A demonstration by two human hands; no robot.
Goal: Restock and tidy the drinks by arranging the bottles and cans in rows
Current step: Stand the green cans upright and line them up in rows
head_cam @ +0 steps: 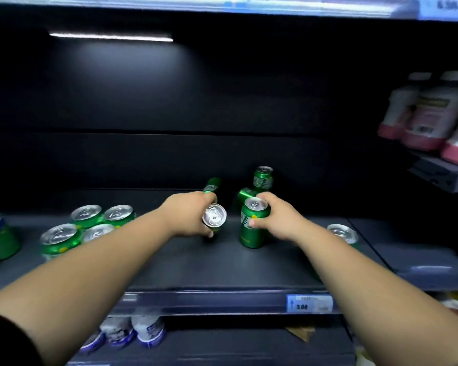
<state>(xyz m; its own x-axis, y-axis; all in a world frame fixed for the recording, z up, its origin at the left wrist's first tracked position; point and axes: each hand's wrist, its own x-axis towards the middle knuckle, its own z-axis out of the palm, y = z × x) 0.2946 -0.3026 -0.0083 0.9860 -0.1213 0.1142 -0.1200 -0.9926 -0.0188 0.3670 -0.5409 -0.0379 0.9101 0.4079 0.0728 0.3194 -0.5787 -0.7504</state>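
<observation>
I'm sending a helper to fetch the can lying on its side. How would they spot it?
Start at the dark shelf with the blue price tag on its front edge. Look deep toward the back, just beyond the right hand. There a green can lies on its side, unlike the upright can right behind it.

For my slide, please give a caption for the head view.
Both hands, left hand and right hand, each grip a green can above the dark shelf.
</observation>
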